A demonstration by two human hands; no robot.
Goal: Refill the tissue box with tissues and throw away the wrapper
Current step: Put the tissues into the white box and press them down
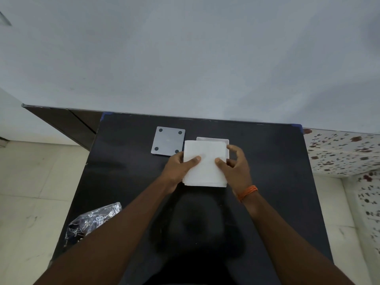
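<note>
Tissues (pixel 204 161): square white stack, apparently over white box (pixel 213 139).

The stack of tissues (pixel 203 163) sits mid-desk (pixel 267 171) between my left hand (pixel 177 168) and right hand (pixel 236 167), overlapping the tissue box (pixel 213 139) behind it. The box lid (pixel 168 144) lies left of the box. The wrapper (pixel 92 222) hangs over the desk's near-left edge.

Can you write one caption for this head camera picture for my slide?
Both hands, left hand and right hand, hold a white tissue stack above the tissue box; the wrapper lies aside.
</note>
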